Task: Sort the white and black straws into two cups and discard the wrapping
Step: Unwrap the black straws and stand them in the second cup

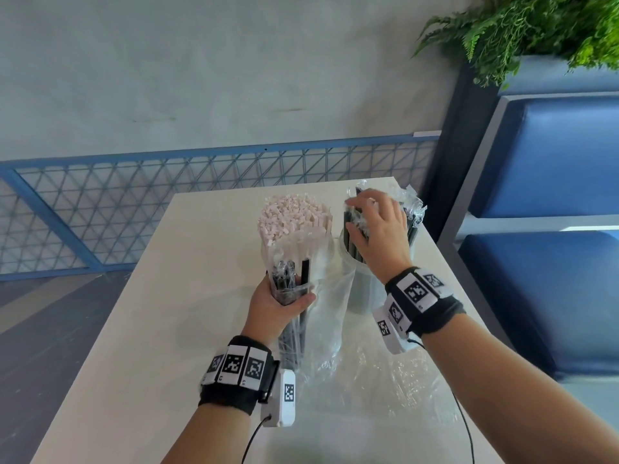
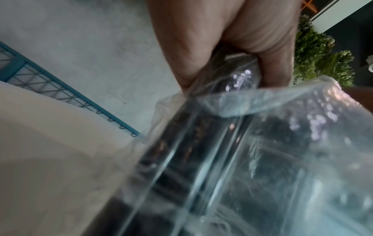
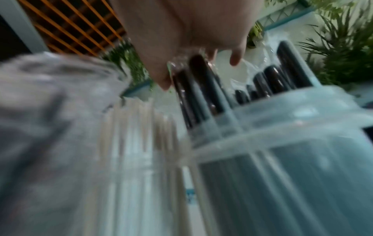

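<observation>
White paper-wrapped straws (image 1: 293,221) stand upright in a clear cup at the table's middle, the cup mostly hidden behind plastic. My left hand (image 1: 284,301) grips a clear plastic bag (image 1: 330,316) with a bundle of black straws (image 1: 288,286) inside, just in front of them. The left wrist view shows the same hand (image 2: 222,47) clutching that bag (image 2: 252,143). To the right, a translucent cup (image 1: 361,291) holds black straws (image 1: 412,231). My right hand (image 1: 371,226) is over their tops, and its fingertips (image 3: 163,83) pinch a few wrapped black straws (image 3: 198,89).
Crumpled clear wrapping (image 1: 385,383) lies on the white table (image 1: 150,329) in front of the cups. The table's right edge is close beside the black-straw cup, with blue padded seating (image 1: 552,162) beyond. A blue mesh railing (image 1: 134,202) runs behind.
</observation>
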A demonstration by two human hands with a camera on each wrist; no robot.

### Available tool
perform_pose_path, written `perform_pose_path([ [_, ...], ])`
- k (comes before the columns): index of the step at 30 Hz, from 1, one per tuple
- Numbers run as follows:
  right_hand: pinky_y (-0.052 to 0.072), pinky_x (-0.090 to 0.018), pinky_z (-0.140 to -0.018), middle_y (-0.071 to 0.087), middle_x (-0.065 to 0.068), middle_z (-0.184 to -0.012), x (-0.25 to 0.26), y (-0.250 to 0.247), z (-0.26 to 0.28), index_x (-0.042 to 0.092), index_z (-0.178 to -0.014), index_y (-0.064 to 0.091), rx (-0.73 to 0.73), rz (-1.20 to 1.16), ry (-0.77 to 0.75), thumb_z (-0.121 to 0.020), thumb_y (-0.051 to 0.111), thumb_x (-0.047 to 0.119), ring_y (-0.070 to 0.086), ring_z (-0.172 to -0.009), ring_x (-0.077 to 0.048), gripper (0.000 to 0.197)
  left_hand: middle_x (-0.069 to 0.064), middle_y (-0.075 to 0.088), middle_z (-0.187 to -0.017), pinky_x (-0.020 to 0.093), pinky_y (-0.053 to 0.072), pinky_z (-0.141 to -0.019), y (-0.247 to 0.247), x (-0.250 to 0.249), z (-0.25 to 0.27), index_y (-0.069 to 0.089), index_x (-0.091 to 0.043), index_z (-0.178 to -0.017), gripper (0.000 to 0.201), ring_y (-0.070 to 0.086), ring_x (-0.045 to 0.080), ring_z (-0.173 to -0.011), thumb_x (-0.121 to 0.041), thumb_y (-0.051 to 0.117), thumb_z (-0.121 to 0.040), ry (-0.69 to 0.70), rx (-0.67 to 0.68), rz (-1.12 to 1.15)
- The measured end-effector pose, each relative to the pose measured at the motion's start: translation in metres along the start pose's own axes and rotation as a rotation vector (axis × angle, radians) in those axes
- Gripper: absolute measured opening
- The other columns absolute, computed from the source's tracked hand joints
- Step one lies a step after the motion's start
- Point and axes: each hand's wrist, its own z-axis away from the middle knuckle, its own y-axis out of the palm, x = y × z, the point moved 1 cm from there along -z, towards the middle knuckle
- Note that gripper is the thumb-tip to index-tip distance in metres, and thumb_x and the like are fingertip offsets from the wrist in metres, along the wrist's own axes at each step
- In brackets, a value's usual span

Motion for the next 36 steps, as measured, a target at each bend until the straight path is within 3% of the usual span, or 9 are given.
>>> perform_pose_path([
  [2,0.04,-0.016,-0.088,0.056,-0.006,-0.107,0.021,-0.013,0.01,0.007,-0.103,0.062,-0.165,-0.169,-0.058,-0.087,0.056,0.014,0.05,-0.094,-0.011,0.019,0.001,0.072,-0.092,0.02,0.053,-0.078,-0.001,0.0,0.001,0.063,-0.002,-0.102,0.046,0.069,0.007,-0.086,-0.011,0.083,-0.062,0.004,0.008,0.011],
  [5,0.049,-0.013,-0.078,0.065,-0.003,-0.091,0.047,-0.011,0.033,0.006,-0.096,0.064,0.108,-0.341,-0.067,-0.087,0.055,0.011,0.054,-0.073,-0.002,0.014,-0.004,0.071,-0.093,0.021,0.052,-0.08,0.0,-0.003,0.004,0.062,-0.006,-0.104,0.049,0.067,0.0,-0.084,-0.011,0.083,-0.06,-0.005,0.05,0.034],
  [11,0.047,-0.014,-0.081,0.07,-0.004,-0.107,0.049,0.014,0.055,0.01,-0.113,0.06,0.613,-0.345,0.138,-0.085,0.064,0.019,0.065,-0.094,-0.011,0.03,-0.003,0.066,-0.113,0.038,0.049,-0.094,0.001,-0.001,0.011,0.046,-0.037,-0.117,0.081,0.063,0.012,-0.108,-0.026,0.089,-0.048,0.002,0.156,0.048],
  [14,0.044,-0.009,-0.08,0.066,0.002,-0.114,0.047,0.016,0.057,0.013,-0.122,0.053,0.738,-0.442,0.166,-0.08,0.07,0.019,0.06,-0.099,-0.004,0.046,0.002,0.06,-0.123,0.045,0.048,-0.097,-0.001,-0.003,0.016,0.033,-0.031,-0.13,0.1,0.059,0.016,-0.116,-0.022,0.089,-0.047,0.021,0.233,0.052],
  [17,0.049,-0.014,-0.081,0.064,0.004,-0.112,0.048,0.018,0.061,0.014,-0.124,0.049,0.805,-0.518,0.207,-0.074,0.076,0.021,0.059,-0.098,-0.005,0.056,0.003,0.053,-0.128,0.038,0.05,-0.095,0.001,-0.006,0.018,0.025,-0.032,-0.134,0.11,0.056,0.011,-0.118,-0.004,0.089,-0.049,0.065,0.311,0.056],
  [22,0.047,-0.019,-0.072,0.066,0.005,-0.089,0.057,0.031,0.076,0.013,-0.105,0.059,0.613,-0.535,0.357,-0.069,0.079,0.025,0.062,-0.08,-0.007,0.042,0.005,0.05,-0.132,0.034,0.05,-0.094,0.007,-0.006,0.022,0.007,-0.04,-0.14,0.129,0.056,0.014,-0.119,-0.013,0.091,-0.045,0.146,0.353,0.0],
  [27,0.054,-0.035,-0.081,0.068,-0.005,-0.086,0.063,0.033,0.084,0.011,-0.097,0.065,0.486,-0.818,0.576,-0.073,0.075,0.009,0.065,-0.084,-0.018,0.026,-0.002,0.058,-0.122,0.033,0.05,-0.094,0.006,-0.002,0.018,0.002,-0.037,-0.144,0.133,0.059,0.013,-0.115,-0.001,0.088,-0.049,0.118,0.37,0.031],
  [32,0.054,-0.035,-0.087,0.069,-0.009,-0.094,0.071,0.01,0.063,0.018,-0.088,0.062,0.353,-0.953,0.565,-0.078,0.071,0.011,0.067,-0.093,-0.022,0.015,-0.019,0.06,-0.109,0.005,0.044,-0.08,0.0,-0.007,0.02,0.044,-0.04,-0.117,0.077,0.057,-0.016,-0.099,-0.015,0.086,-0.058,0.079,0.342,-0.097],
  [36,0.054,-0.036,-0.087,0.069,-0.02,-0.094,0.07,-0.017,0.041,0.01,-0.083,0.065,0.231,-1.037,0.576,-0.08,0.068,0.012,0.067,-0.091,-0.028,0.006,-0.009,0.066,-0.071,0.015,0.045,-0.053,-0.001,-0.004,0.02,0.056,-0.021,-0.103,0.05,0.062,0.005,-0.057,-0.023,0.085,-0.062,0.051,0.322,-0.06],
])
